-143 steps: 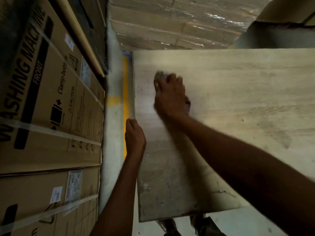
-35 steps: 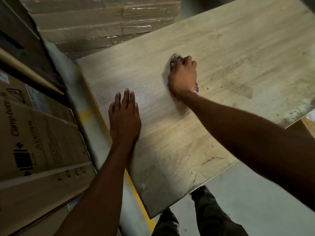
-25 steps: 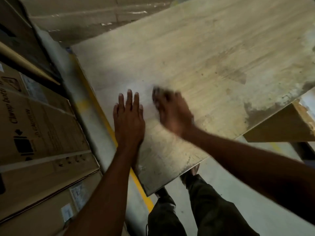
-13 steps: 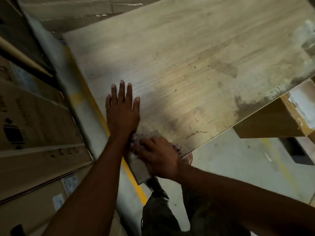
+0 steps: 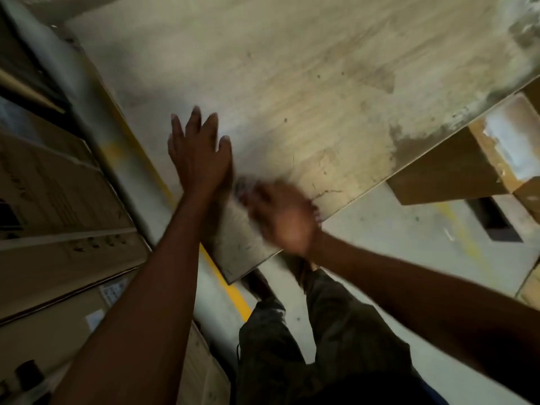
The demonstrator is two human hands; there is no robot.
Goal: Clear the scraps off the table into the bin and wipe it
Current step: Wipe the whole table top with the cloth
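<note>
I see a pale beige wood-grain table (image 5: 306, 83) with dark grey blotches and whitish scuffing, a yellow floor stripe (image 5: 230, 290) on grey concrete, brown cardboard boxes (image 5: 58, 200) with black print, and dark olive trousers (image 5: 306, 331).

1. The left hand (image 5: 198, 159) lies flat on the table (image 5: 306, 83), near its left edge.
2. The right hand (image 5: 280, 217) is on the table just right of the left wrist, at the near edge by the near left corner.
3. Stacked cartons (image 5: 58, 200) stand left of the table, across a strip of floor.
4. A box (image 5: 455, 168) sits below the table's right edge.
</note>
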